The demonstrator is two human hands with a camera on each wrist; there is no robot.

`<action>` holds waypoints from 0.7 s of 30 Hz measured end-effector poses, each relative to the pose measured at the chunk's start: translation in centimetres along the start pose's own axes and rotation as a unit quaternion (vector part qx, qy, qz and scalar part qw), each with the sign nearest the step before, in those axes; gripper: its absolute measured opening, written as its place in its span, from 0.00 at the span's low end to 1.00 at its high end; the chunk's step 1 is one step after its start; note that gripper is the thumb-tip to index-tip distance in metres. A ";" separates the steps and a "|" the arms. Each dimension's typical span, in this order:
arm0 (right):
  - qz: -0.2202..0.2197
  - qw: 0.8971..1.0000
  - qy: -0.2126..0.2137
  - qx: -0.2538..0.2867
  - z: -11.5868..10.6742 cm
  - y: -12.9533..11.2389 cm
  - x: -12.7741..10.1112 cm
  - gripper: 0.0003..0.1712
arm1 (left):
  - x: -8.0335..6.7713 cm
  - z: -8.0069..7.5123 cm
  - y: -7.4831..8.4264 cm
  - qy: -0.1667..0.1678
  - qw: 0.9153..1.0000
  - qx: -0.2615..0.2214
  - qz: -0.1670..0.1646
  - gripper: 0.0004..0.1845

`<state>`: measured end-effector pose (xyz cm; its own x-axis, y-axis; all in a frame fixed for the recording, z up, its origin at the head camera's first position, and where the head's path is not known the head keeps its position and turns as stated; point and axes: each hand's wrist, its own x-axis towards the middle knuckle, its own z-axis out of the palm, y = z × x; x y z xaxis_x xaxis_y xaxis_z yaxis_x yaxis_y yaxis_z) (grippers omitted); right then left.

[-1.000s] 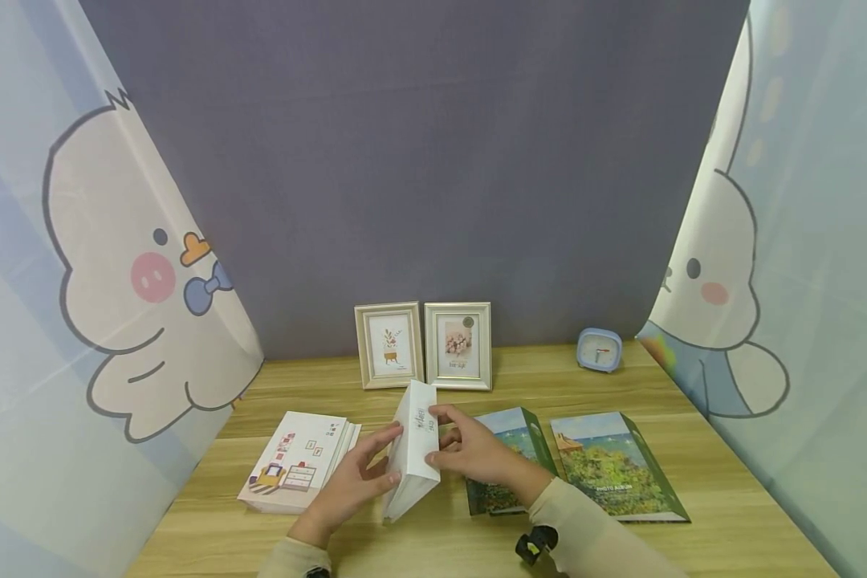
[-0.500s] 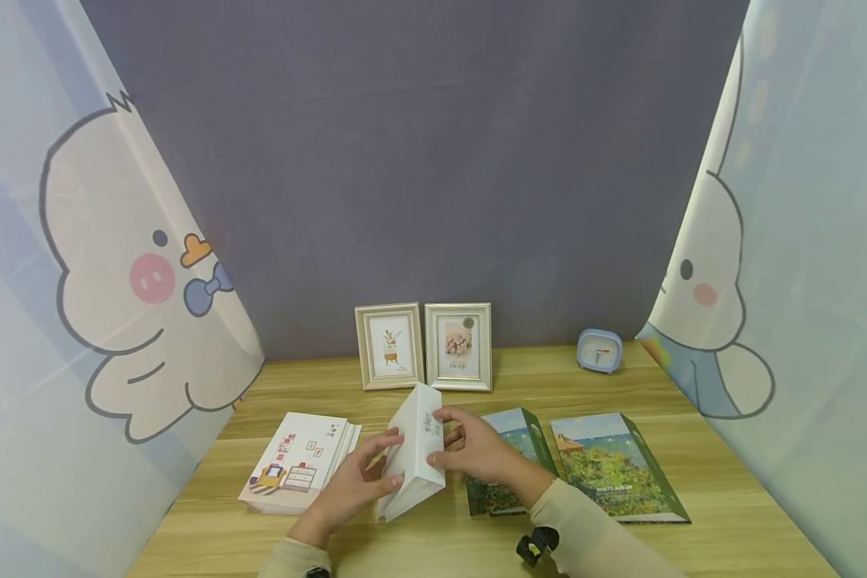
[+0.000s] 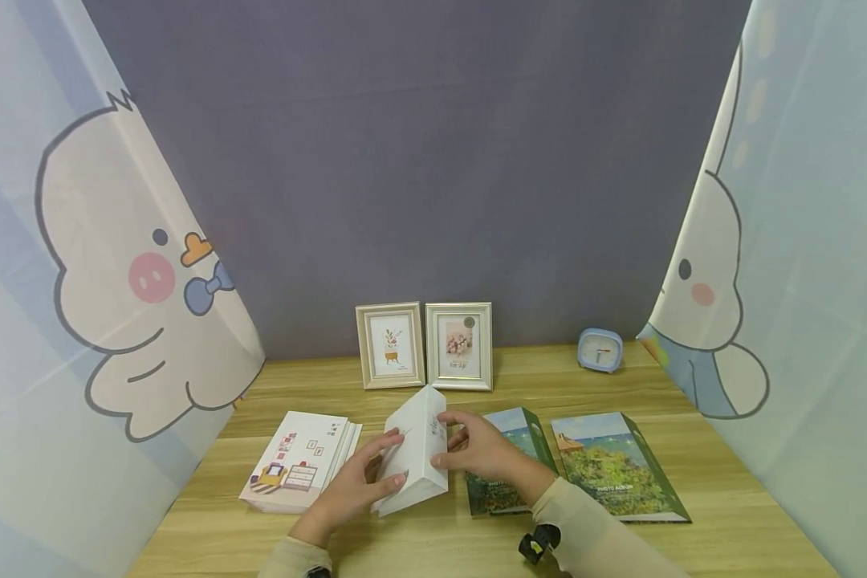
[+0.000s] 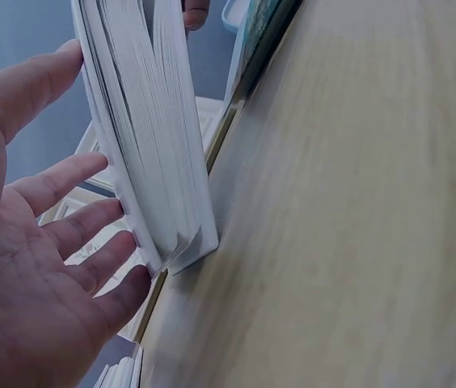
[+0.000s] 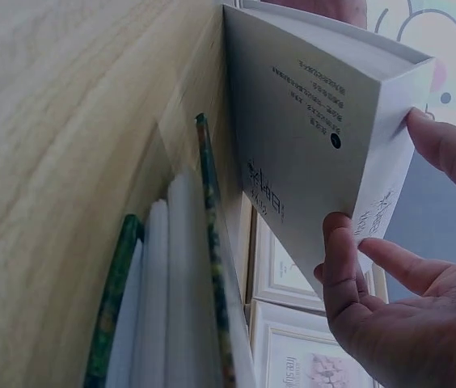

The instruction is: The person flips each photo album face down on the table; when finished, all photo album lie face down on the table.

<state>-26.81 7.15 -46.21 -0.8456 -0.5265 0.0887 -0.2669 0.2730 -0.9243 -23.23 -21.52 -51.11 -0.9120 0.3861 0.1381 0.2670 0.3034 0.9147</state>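
Observation:
A white album (image 3: 419,449) stands tilted on its lower edge on the wooden table (image 3: 433,542), between both hands. My left hand (image 3: 354,486) lies against its left side; in the left wrist view the straight fingers (image 4: 90,259) touch the page block (image 4: 143,145) near the bottom. From the right, my right hand (image 3: 480,449) holds the album. In the right wrist view its thumb (image 5: 446,153) presses the spine while a fingertip (image 5: 341,259) sits on the printed cover (image 5: 309,153), pinching the corner.
A stack of white albums with an illustrated cover (image 3: 299,461) lies to the left. Two green landscape albums (image 3: 509,457) (image 3: 610,466) lie to the right. Two picture frames (image 3: 389,345) (image 3: 458,345) and a blue clock (image 3: 600,350) stand at the back. Cartoon curtains hang on both sides.
The white album has leaned further to the right and sunk a little, its top edge shifting rightward. Both hands stayed on it.

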 end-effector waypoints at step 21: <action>0.014 0.999 -0.017 -0.023 0.4 1.1 0.2 0.44 | -0.1 0.0 0.1 0.010 0.999 0.030 -0.022 0.34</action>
<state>-27.06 7.03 -47.39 -0.8369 -0.5451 0.0488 -0.2648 0.3252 -0.9078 -23.11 -21.56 -51.02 -0.9290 0.3544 0.1062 0.2444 0.3724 0.8953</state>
